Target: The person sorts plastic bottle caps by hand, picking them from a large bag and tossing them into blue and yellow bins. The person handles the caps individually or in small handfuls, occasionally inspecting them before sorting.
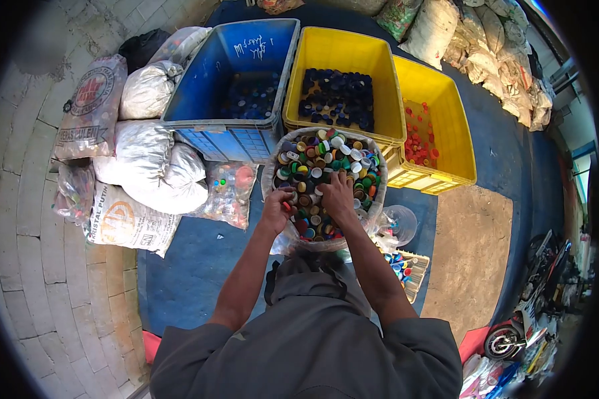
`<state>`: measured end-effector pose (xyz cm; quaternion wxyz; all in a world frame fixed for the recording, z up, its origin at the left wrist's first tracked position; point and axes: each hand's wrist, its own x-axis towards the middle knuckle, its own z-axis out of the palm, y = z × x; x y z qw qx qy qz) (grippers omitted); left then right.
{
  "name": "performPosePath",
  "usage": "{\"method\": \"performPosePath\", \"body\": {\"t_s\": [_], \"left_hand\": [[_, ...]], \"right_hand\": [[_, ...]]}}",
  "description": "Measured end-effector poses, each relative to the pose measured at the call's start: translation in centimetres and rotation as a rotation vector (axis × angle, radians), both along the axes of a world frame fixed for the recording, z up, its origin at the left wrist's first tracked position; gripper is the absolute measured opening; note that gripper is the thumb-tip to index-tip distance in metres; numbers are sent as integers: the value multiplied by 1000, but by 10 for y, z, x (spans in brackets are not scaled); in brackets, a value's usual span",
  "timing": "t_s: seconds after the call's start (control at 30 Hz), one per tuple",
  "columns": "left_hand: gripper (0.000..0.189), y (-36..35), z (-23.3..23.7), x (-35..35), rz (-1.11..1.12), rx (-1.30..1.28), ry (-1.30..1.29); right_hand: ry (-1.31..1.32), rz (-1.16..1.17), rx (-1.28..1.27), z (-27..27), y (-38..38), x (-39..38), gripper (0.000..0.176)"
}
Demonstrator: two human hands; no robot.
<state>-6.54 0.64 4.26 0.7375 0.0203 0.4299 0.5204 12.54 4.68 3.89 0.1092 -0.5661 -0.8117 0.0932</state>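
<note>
A round basket with a pale lining (381, 199) stands right in front of me, heaped with bottle caps (313, 163) in white, green, brown, red, yellow and black. At the basket's left side my left hand (277, 211) is closed, with a red bottle cap (286, 207) at its fingers. My right hand (338, 198) reaches into the middle of the heap. Its fingers are stretched forward and apart, touching the caps, and their tips are partly hidden among them.
Behind the basket stand a blue crate (223, 141) and two yellow crates (343, 45) holding dark blue and red caps. Filled sacks (140, 153) lie left. A clear round container (399, 225) and a small tray of caps (416, 276) sit right. A motorbike (512, 336) stands farther right.
</note>
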Motion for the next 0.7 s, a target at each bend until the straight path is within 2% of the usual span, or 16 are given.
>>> {"method": "performPosePath", "body": {"t_s": [0.13,0.33,0.43,0.53,0.63,0.7], "left_hand": [[16,2,-12,3,7,-50,46],[17,6,-13,24,-227,70,514],[15,5,-13,34,-228,113,619],[17,4,-20,39,-271,196,734],[18,2,-26,43,-288,338,908],[19,0,-25,46,-297,338,938]], "right_hand": [[39,38,84,-5,-9,4,17],[94,-18,192,-10,-18,13,14],[93,-55,137,-7,-16,19,14],[2,-105,212,-15,-8,21,20],[44,-119,224,-16,-8,23,21],[45,-144,241,-17,-8,22,16]]}}
